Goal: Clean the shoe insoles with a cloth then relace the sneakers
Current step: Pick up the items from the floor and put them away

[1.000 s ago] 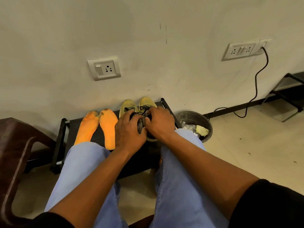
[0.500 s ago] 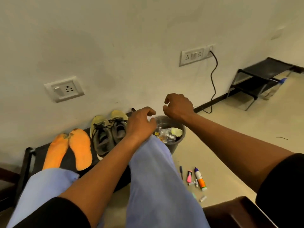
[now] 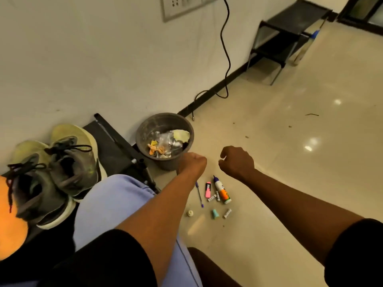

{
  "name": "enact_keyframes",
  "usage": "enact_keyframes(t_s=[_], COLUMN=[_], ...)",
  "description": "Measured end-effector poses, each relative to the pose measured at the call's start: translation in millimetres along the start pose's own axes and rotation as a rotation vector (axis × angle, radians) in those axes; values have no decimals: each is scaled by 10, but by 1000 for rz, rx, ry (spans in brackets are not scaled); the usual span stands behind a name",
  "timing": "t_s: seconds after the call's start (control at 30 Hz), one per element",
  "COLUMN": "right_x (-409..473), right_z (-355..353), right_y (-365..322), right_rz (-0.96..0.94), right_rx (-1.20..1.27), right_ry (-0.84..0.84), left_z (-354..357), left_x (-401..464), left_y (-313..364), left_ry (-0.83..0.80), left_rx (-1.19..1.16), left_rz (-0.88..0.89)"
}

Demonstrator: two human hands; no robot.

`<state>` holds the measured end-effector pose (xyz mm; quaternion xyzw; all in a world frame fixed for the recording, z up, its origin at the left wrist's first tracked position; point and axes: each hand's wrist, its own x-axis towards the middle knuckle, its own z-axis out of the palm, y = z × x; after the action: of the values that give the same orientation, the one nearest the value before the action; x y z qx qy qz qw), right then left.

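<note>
Both hands off the shoes right now: left hand and right hand hover loosely curled, holding nothing, above the floor clutter. Sneakers sit on the rack, well left of my left hand, laces in.

No legible text or numbers; print on the glue bottle too blurred.
</note>
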<state>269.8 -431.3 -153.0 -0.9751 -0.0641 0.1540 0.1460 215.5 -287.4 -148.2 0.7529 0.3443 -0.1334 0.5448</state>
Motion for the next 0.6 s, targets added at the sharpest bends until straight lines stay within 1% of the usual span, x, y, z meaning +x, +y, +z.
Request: enact_keyframes(t_s=[0.07, 0.13, 0.3, 0.47, 0.6], right_x=[97, 204, 423, 560, 661], right_z=[328, 650, 1377, 1837, 2133], right_y=[201, 364, 681, 845, 967], right_rz=[59, 109, 244, 296, 273], right_rx=[1, 12, 47, 78, 9], right_ry=[-83, -154, -265, -222, -218], left_z=[157, 287, 519, 731, 917], left_x=[226, 438, 751, 993, 1199], left_y=[-220, -383, -689, -1031, -1370], left_ry=[-12, -24, -81, -110, -144], left_rx=[-21, 11, -4, -68, -50], left_rz=[-141, -224, -348, -472, -466])
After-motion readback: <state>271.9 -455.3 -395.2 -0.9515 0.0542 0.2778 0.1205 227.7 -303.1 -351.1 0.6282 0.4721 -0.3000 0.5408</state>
